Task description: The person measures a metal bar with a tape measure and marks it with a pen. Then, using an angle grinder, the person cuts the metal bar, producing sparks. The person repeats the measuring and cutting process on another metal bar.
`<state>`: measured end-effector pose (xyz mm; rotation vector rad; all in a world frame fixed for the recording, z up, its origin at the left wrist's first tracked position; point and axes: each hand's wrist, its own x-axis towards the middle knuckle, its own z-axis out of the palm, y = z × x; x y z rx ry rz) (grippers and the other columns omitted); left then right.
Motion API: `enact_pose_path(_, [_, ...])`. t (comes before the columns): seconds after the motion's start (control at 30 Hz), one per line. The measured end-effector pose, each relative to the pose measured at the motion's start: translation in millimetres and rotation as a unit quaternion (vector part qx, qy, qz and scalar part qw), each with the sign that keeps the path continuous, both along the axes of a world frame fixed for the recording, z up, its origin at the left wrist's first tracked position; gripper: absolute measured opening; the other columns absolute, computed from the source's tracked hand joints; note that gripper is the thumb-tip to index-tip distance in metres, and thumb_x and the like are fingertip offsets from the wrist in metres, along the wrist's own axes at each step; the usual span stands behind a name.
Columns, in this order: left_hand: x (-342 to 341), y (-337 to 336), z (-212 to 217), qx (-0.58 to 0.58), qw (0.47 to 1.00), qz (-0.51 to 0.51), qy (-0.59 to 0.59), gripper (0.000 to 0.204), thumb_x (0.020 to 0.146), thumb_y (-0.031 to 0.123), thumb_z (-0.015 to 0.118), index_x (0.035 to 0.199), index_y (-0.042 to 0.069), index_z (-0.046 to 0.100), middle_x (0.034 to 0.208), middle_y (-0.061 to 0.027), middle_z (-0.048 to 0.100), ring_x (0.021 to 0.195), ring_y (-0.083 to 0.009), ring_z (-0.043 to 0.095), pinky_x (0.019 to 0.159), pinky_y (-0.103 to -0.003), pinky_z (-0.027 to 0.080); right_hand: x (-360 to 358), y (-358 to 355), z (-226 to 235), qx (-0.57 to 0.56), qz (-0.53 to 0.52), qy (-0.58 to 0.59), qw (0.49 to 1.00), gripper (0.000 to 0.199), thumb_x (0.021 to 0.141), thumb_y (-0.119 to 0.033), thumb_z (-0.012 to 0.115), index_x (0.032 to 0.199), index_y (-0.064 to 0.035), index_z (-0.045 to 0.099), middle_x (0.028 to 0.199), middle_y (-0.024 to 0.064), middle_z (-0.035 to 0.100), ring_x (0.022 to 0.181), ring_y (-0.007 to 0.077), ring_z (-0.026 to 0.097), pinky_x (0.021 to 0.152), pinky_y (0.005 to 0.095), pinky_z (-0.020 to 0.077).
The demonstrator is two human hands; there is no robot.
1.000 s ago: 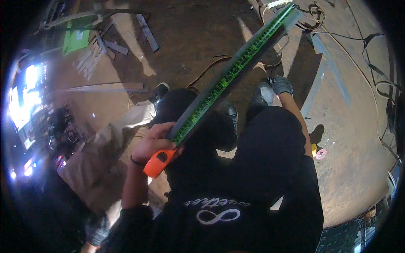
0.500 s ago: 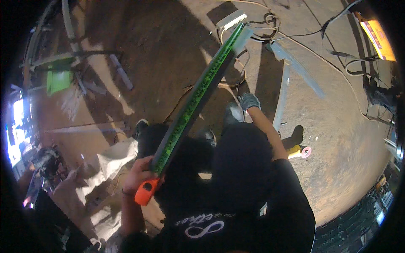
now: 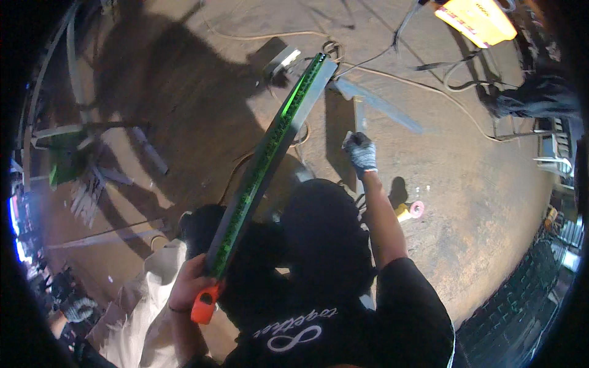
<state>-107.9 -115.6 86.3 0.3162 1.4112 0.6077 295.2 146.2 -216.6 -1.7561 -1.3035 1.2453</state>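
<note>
My left hand (image 3: 189,283), bare, is closed around the near end of a long grey metal bar (image 3: 316,86) that slants up and to the right. An orange tape measure (image 3: 204,305) hangs at that hand, its green blade (image 3: 264,159) drawn out along the bar to the far end. My right hand (image 3: 362,153), in a grey knitted glove, is raised right of the bar with its fingers pinched together. A small pale thing shows at its fingertips, too small to name. Below it on the floor lies a yellow angle grinder (image 3: 403,213) with a pink disc.
A lit work lamp (image 3: 285,61) stands beyond the bar, with cables (image 3: 423,83) around it. Flat metal strips (image 3: 380,104) lie right of the bar, others (image 3: 150,150) at left. A yellow box (image 3: 478,21) is at upper right. Another person's leg (image 3: 540,98) and gloved hand (image 3: 78,310) show.
My right hand has risen from low by my knee to a place farther out, its fingers now pinched. The view has shifted; my left hand still holds the bar and tape measure.
</note>
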Motion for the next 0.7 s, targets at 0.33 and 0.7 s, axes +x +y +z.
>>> enact_pose_path(0.33, [25.6,-24.6,26.5,0.032,0.991,-0.124,-0.042,0.049,0.075,-0.008,0.066,0.123,-0.004,0.059,0.098,-0.0124,0.069,0.084,-0.0212,0.07,0.074,-0.033,0.057,134.0,-112.0,284.3,0.191,-0.123,0.39,0.892,0.021,0.084,-0.003,0.063,0.105,-0.0002,0.064,0.095,0.0121,0.068,0.064,0.0168,0.058,0.054,0.03,0.0467])
enact_pose_path(0.7, [28.8,-22.3,20.0,-0.019,0.972,-0.232,-0.027,0.057,0.072,-0.008,0.068,0.128,-0.005,0.057,0.096,-0.0121,0.069,0.087,-0.0243,0.071,0.079,-0.037,0.058,150.1,-160.2,283.4,0.294,-0.246,0.132,0.914,0.019,0.096,-0.001,0.062,0.115,0.0005,0.062,0.107,0.0129,0.07,0.095,0.0226,0.071,0.079,0.0337,0.0598])
